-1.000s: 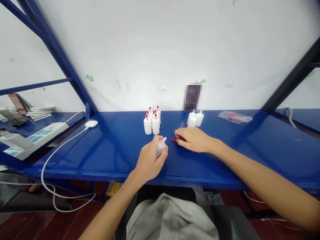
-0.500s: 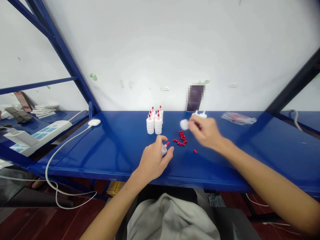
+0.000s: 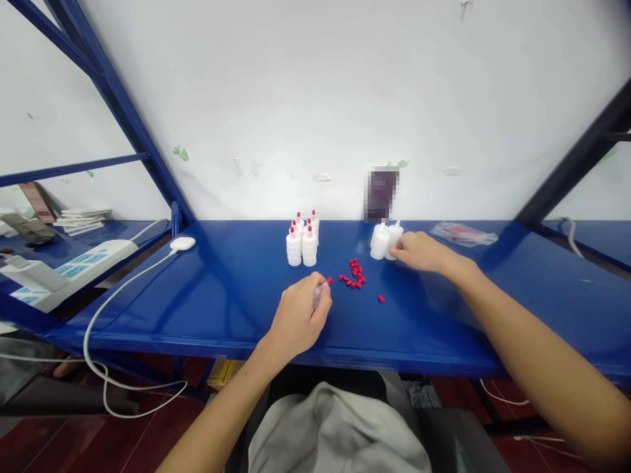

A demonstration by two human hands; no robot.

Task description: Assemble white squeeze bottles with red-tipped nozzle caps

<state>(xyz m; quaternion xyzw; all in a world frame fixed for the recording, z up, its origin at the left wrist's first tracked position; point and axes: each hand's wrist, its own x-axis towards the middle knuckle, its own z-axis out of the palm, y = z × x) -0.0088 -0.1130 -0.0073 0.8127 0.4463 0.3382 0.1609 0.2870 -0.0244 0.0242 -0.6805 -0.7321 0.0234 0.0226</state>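
My left hand (image 3: pixel 303 310) is closed round a small white bottle whose nozzle (image 3: pixel 328 280) with a red tip points right. My right hand (image 3: pixel 419 251) has its fingers pressed against a white bottle (image 3: pixel 394 236) at the back right; beside that bottle stands another white bottle (image 3: pixel 379 242). Several white bottles with red caps (image 3: pixel 309 248) stand upright in a cluster at the back, left of centre. Loose red caps (image 3: pixel 355 277) lie between my hands, and a single red cap (image 3: pixel 381 299) lies nearer the front edge.
On the blue table (image 3: pixel 236 289), a clear bag (image 3: pixel 463 233) with red contents lies at the back right. A dark blurred device (image 3: pixel 380 194) leans on the wall. At the left are a white charger (image 3: pixel 182 244) with its cable and a power strip (image 3: pixel 93 263).
My right hand has moved from above the table to the bottles at the back right, and the white thing it held is no longer in the air. My left fingers have closed round the bottle.
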